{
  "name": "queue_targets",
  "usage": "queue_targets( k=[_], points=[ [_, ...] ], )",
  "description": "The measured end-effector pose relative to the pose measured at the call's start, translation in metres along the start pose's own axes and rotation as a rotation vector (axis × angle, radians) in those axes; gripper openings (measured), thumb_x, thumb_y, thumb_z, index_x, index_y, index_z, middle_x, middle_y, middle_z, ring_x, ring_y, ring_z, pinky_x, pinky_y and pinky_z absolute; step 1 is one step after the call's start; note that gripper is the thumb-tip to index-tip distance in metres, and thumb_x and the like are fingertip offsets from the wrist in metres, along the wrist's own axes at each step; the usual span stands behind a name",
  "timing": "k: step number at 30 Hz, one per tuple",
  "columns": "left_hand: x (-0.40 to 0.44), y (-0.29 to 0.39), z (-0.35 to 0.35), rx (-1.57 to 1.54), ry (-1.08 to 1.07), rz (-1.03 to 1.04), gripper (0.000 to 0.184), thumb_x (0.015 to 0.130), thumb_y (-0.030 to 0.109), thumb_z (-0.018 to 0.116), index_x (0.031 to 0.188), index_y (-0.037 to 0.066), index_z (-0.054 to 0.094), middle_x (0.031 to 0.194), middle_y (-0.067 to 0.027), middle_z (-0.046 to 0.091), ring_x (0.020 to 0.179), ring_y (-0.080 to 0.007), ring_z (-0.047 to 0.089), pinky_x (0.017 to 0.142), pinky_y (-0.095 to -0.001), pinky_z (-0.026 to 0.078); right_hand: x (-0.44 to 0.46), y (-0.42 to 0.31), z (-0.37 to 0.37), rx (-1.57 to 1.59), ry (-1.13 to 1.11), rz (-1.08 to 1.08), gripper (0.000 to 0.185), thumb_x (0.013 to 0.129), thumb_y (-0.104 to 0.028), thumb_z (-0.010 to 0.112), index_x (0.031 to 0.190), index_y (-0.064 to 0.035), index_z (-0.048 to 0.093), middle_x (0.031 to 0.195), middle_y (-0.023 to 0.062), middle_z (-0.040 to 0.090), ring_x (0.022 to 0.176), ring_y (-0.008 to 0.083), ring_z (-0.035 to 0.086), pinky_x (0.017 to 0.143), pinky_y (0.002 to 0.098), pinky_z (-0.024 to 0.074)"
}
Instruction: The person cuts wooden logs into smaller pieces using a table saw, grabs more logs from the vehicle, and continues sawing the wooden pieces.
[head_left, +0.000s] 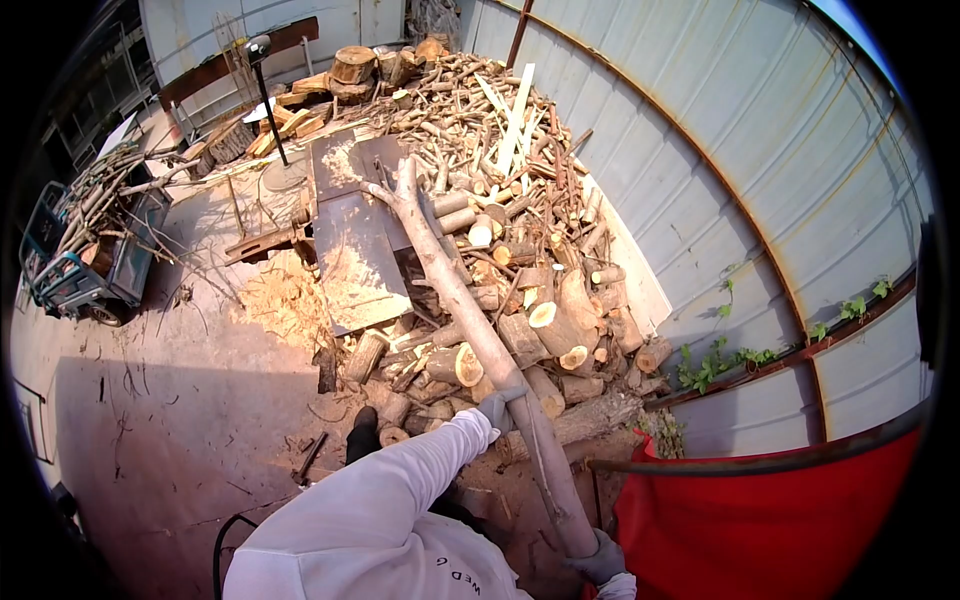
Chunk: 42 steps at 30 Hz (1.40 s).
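A long, thick branch (pixel 470 310) with a forked far end stretches from the lower right up toward a metal saw table (pixel 365 250) dusted with sawdust. My left hand (pixel 500 408), in a grey glove, is wrapped round the branch near its middle. Close to its near end my right hand (pixel 602 560), also in a grey glove, grips it. The forked end lies over the table's right side. Below and beside the branch are many cut logs (pixel 468 365).
A cart (pixel 105 270) loaded with thin branches stands at the left. Sawdust (pixel 285 300) covers ground beside the table. Metal wall panels (pixel 700 150) rise on the right, above red cloth (pixel 760 520). A black pole (pixel 268 100) stands behind the table.
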<state>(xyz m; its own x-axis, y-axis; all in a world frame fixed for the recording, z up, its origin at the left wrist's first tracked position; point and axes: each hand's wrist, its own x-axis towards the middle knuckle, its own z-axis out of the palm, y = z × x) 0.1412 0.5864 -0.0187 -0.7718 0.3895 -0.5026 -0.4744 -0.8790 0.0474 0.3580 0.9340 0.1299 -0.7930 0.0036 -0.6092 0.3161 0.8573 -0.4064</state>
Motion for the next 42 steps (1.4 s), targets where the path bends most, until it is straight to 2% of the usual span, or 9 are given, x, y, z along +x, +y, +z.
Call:
queue_targets(
  k=[8,18,20,23,26,32,36,38,42],
  points=[
    [0.005,0.0,-0.011,0.073,-0.069,0.012,0.036,0.093,0.023,0.067,0.119,0.0,0.057,0.112,-0.0175,0.066,0.104,-0.0361,0.066,0.097,-0.0539,0.053,0.005,0.02,0.009,-0.011,0.028,-0.03,0.096,0.05,-0.049,0.093,0.131,-0.0079,0.061,0.114,0.0156,0.072,0.105,0.0279,0.07,0.091,0.0413,0.0551],
    [-0.008,-0.007,-0.003,0.096,-0.049,0.067,0.037,0.092,0.023,0.067,0.119,0.001,0.057,0.111,-0.0155,0.067,0.102,-0.034,0.067,0.096,-0.0532,0.053,-0.02,-0.015,0.0,-0.084,0.072,-0.081,0.096,0.051,-0.046,0.092,0.132,-0.0036,0.061,0.114,0.0169,0.072,0.104,0.0273,0.07,0.091,0.0395,0.0559],
    [-0.007,-0.011,0.0,0.062,-0.087,-0.019,0.037,0.092,0.022,0.067,0.121,0.001,0.056,0.11,-0.0155,0.067,0.101,-0.0338,0.067,0.095,-0.0528,0.053,-0.035,-0.022,-0.017,0.025,-0.027,0.072,0.092,0.059,-0.038,0.092,0.138,-0.0103,0.055,0.119,0.0191,0.068,0.109,0.0292,0.067,0.093,0.0421,0.0545],
    [-0.011,-0.015,0.016,0.071,-0.05,-0.03,0.037,0.093,0.022,0.067,0.122,0.001,0.056,0.111,-0.0151,0.066,0.1,-0.0338,0.067,0.094,-0.0531,0.053,-0.046,-0.032,-0.04,0.005,-0.013,-0.091,0.091,0.06,-0.039,0.092,0.138,-0.0091,0.055,0.118,0.0186,0.07,0.106,0.0284,0.068,0.092,0.0413,0.0551],
    [-0.009,-0.011,0.021,0.044,-0.076,-0.07,0.037,0.092,0.023,0.068,0.122,0.003,0.056,0.111,-0.0143,0.067,0.099,-0.034,0.067,0.094,-0.0542,0.053,-0.034,0.002,-0.033,-0.151,0.06,-0.121,0.091,0.06,-0.039,0.092,0.138,-0.0083,0.055,0.117,0.0182,0.07,0.104,0.0286,0.069,0.09,0.0404,0.0556],
    [-0.011,0.006,0.021,0.076,-0.067,-0.057,0.036,0.092,0.023,0.067,0.12,0.004,0.058,0.113,-0.0153,0.067,0.105,-0.0352,0.066,0.096,-0.0571,0.051,-0.028,-0.025,-0.033,-0.012,0.007,-0.098,0.086,0.061,-0.037,0.092,0.134,-0.0071,0.058,0.117,0.0177,0.07,0.106,0.0282,0.068,0.09,0.04,0.0551],
    [-0.008,0.005,0.016,0.065,-0.08,-0.068,0.035,0.092,0.023,0.067,0.12,0.003,0.058,0.114,-0.0156,0.067,0.107,-0.0352,0.066,0.097,-0.0576,0.051,-0.02,-0.01,-0.022,-0.02,0.031,-0.119,0.086,0.061,-0.035,0.092,0.134,-0.0069,0.057,0.117,0.0175,0.07,0.107,0.0278,0.068,0.091,0.0399,0.0551],
    [-0.009,0.003,0.016,0.099,-0.054,0.011,0.035,0.092,0.023,0.067,0.119,0.003,0.058,0.113,-0.0156,0.067,0.106,-0.0352,0.066,0.096,-0.058,0.051,-0.019,-0.015,-0.023,-0.002,0.05,-0.096,0.093,0.051,-0.042,0.092,0.129,-0.0021,0.062,0.113,0.017,0.072,0.102,0.0274,0.071,0.09,0.0391,0.0562],
    [-0.01,0.002,0.028,0.083,-0.004,0.006,0.036,0.092,0.023,0.067,0.12,0.002,0.057,0.112,-0.0159,0.066,0.105,-0.0356,0.066,0.096,-0.0579,0.051,-0.028,-0.037,-0.036,0.112,0.017,-0.054,0.09,0.051,-0.039,0.092,0.127,-0.0004,0.063,0.11,0.0174,0.073,0.1,0.027,0.071,0.088,0.039,0.0568]
  ],
)
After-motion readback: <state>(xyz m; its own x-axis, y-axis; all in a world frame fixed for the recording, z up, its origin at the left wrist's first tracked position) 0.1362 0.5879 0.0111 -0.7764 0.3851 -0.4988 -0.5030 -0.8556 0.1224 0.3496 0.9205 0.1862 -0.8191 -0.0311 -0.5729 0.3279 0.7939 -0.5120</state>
